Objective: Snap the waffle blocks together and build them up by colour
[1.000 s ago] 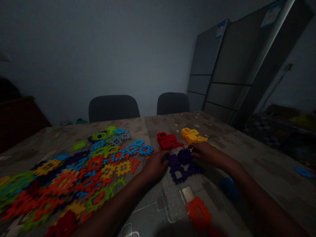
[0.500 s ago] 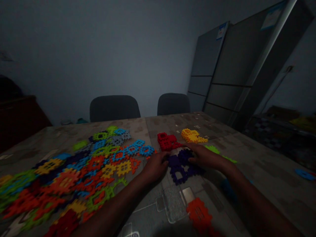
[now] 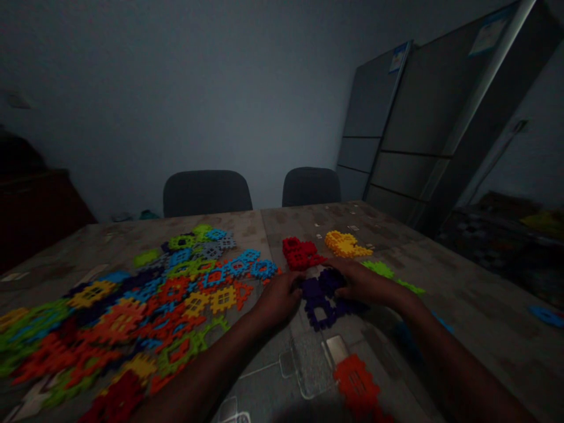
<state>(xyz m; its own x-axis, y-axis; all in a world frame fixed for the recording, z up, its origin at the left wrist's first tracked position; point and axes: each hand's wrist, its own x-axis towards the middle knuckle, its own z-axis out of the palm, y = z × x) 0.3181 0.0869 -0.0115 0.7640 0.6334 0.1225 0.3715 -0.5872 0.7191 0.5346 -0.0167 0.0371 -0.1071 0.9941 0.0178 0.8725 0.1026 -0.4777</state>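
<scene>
Dark purple interlocking plastic building pieces (image 3: 320, 314) with notched edges lie in front of me, joined or grouped on the table; I cannot tell which. My left hand (image 3: 281, 296) grips their left edge, with its fingers curled. From the right, my right hand (image 3: 362, 282) reaches over them, thumb and fingers closed round a purple piece and partly covering it. Just beyond my hands sits a cluster of red pieces (image 3: 298, 254). An orange piece (image 3: 356, 382) lies nearer to me.
Many mixed-colour pieces (image 3: 171, 291) spread over the table's left side. Yellow pieces (image 3: 346, 244) and green pieces (image 3: 379, 269) lie on the right, with a blue piece (image 3: 546, 315) farther right. Two chairs (image 3: 207, 194) stand behind the table (image 3: 247, 364).
The view has shifted slightly. My right hand has moved a little to the left over the purple pieces; the left hand stays at their edge.
</scene>
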